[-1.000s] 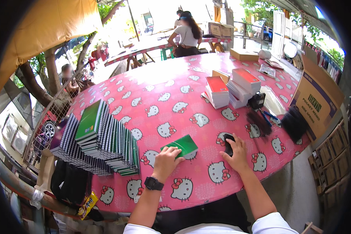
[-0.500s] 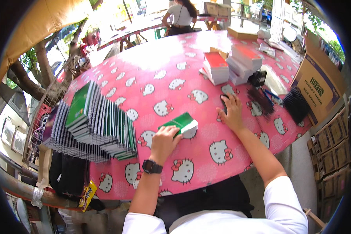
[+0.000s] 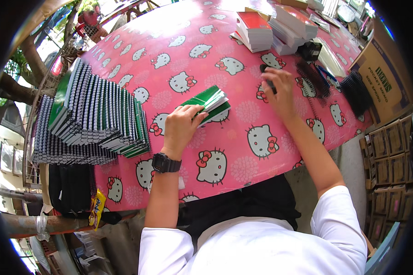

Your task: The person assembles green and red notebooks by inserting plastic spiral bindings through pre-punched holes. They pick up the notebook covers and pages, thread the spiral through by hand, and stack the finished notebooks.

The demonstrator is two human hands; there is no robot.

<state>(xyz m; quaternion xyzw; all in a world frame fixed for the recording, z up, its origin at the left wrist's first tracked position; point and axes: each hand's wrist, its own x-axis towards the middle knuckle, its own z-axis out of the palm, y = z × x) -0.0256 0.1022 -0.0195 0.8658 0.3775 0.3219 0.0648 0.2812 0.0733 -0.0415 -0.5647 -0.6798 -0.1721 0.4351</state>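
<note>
My left hand [image 3: 182,126] is closed on the near left corner of a small green notebook [image 3: 210,97]. At its right end the notebook's pages and covers stand slightly apart. My right hand [image 3: 280,89], fingers bent, grips a small black tool [image 3: 271,86] just above the table, apart from the notebook. The tool's kind does not show clearly. To the left stand stacks of spiral-bound green notebooks [image 3: 101,105], their black coils facing me.
Stacks of red-topped paper pads [image 3: 253,34] stand at the back right. Near them lie loose black spiral coils [image 3: 355,94], a black object [image 3: 309,50] and blue-handled pliers [image 3: 326,75]. A cardboard box [image 3: 385,78] is at the right edge. A yellow packet [image 3: 97,208] hangs lower left.
My view has tilted downward, and the person in the background has left it. The notebook's right end has parted, and my right hand has turned a little with the black tool.
</note>
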